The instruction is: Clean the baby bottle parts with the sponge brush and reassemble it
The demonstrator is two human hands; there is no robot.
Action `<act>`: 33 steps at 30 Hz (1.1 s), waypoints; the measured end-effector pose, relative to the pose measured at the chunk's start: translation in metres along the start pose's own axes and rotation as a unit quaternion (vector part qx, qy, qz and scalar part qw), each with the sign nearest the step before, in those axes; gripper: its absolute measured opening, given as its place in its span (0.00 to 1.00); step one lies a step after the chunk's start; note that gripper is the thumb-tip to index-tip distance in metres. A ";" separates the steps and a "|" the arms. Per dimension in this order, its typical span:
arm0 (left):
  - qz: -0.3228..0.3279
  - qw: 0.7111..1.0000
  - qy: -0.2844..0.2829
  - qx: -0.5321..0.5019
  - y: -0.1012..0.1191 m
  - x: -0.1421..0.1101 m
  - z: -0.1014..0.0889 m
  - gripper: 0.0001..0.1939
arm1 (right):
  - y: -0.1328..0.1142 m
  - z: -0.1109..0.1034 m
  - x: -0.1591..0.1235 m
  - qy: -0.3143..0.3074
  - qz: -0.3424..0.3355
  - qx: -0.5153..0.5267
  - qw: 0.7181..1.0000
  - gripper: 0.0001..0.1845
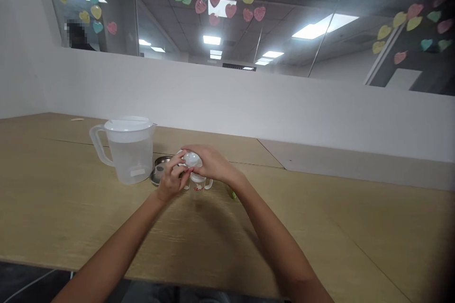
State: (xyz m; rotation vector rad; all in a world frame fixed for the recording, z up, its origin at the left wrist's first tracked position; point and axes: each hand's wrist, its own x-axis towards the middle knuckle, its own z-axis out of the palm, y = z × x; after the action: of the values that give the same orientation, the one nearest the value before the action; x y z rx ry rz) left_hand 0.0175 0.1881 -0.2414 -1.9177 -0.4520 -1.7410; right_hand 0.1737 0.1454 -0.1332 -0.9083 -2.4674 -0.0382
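Observation:
A small clear cup with side handles (199, 182) stands on the wooden table (71, 208), capped by a white domed lid (192, 158). My left hand (171, 177) pinches the lid's near edge with its fingertips. My right hand (212, 163) curls over the lid from the right and grips it. Both hands are closed on the lid. Just left of the cup lies a small round metal dish (159, 169), partly hidden behind my left hand.
A translucent plastic pitcher (126, 149) with a white lid and a handle on its left stands left of the dish. A small green item (232, 193) peeks out under my right wrist. A white partition wall (249, 104) runs behind the table.

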 end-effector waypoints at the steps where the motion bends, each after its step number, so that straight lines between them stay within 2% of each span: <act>1: -0.020 1.000 -0.009 -0.012 0.003 -0.001 0.001 0.20 | 0.000 -0.002 0.000 0.009 0.017 0.004 1.000 0.22; 3: -0.091 0.994 -0.050 -0.044 0.005 -0.004 0.004 0.24 | 0.003 -0.006 -0.001 0.043 0.071 0.010 0.997 0.21; 5: -0.176 0.972 -0.134 -0.085 0.005 -0.008 0.005 0.31 | 0.008 -0.007 -0.001 0.057 0.127 0.026 0.990 0.23; 8: -0.268 0.919 -0.262 -0.117 0.005 -0.015 0.009 0.41 | 0.019 -0.002 0.000 0.005 0.171 0.036 0.985 0.26; 10: -0.290 0.903 -0.297 -0.109 0.006 -0.020 0.012 0.43 | 0.025 0.006 0.002 -0.042 0.184 0.039 0.981 0.27; 14: -0.281 0.912 -0.289 -0.073 0.008 -0.024 0.017 0.38 | 0.033 0.022 0.003 -0.101 0.186 0.057 0.976 0.28; 19: -0.258 0.921 -0.285 -0.062 0.010 -0.023 0.018 0.30 | 0.035 0.025 0.004 -0.117 0.190 0.028 0.974 0.25; 28: -0.286 0.918 -0.266 -0.066 0.014 -0.024 0.021 0.32 | 0.034 0.020 0.002 -0.136 0.177 0.026 0.974 0.29; 33: -0.294 0.912 -0.275 -0.080 0.013 -0.024 0.021 0.32 | 0.035 0.020 0.002 -0.156 0.165 0.020 0.974 0.26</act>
State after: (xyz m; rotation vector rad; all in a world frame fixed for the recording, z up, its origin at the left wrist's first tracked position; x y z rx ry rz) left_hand 0.0393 0.1915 -0.2683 -2.5830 -1.2337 -1.5618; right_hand 0.1851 0.1772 -0.1546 -1.3850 -2.5474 0.2883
